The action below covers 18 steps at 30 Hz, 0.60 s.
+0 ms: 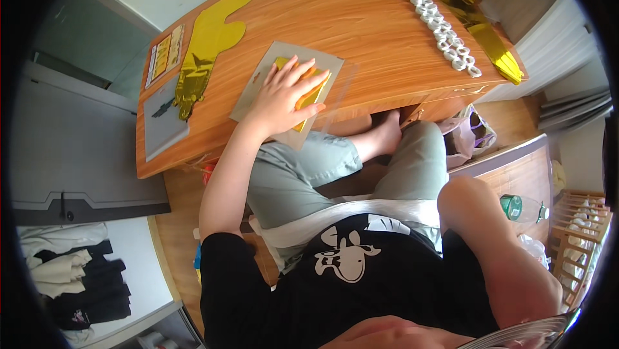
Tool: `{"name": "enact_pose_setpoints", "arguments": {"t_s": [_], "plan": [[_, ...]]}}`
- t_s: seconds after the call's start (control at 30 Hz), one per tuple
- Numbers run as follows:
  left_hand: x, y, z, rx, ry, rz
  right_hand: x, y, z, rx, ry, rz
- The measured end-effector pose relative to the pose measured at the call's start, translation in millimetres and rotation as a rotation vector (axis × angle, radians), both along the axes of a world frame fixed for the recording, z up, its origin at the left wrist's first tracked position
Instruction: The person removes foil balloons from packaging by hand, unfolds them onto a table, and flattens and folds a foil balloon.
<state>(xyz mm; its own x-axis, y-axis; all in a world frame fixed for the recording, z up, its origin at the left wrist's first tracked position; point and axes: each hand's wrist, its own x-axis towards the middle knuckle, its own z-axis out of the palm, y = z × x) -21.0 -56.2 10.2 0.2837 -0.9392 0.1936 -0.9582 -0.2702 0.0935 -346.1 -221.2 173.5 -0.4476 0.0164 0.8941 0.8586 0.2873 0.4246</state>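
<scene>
My left hand [284,101] lies flat with its fingers spread, palm down, on a folded gold foil piece [312,99]. That foil rests on a grey card [248,99] with a hang hole, which reaches past the front edge of the desk over my lap. A clear plastic sleeve [345,85] shows along the card's right side. My right arm is bent up with the elbow over my right thigh, and the forearm runs toward the lower right. The right hand itself is out of the picture.
On the wooden desk [309,10], a flat gold foil balloon [216,33] lies left, beside a printed card [164,56] and a clear bag [164,120]. Several small white rolls [445,36] and more gold foil [493,49] lie right. A plastic bottle [522,208] is lower right.
</scene>
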Motion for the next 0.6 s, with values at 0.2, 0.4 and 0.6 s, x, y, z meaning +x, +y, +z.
{"name": "enact_pose_setpoints", "arguments": {"t_s": [0.2, 0.4, 0.6], "plan": [[7, 10, -3, 0.054, 0.037, -0.042, 7, -45, -28, -0.787, 0.748, 0.626], [16, -25, -3, 0.07, 0.061, -0.186, -61, -113, -53, -0.868, 1.031, 0.379], [22, -65, 2, 0.149, -0.007, -0.249, -67, -153, -59, -0.465, 1.155, 0.086]]}}
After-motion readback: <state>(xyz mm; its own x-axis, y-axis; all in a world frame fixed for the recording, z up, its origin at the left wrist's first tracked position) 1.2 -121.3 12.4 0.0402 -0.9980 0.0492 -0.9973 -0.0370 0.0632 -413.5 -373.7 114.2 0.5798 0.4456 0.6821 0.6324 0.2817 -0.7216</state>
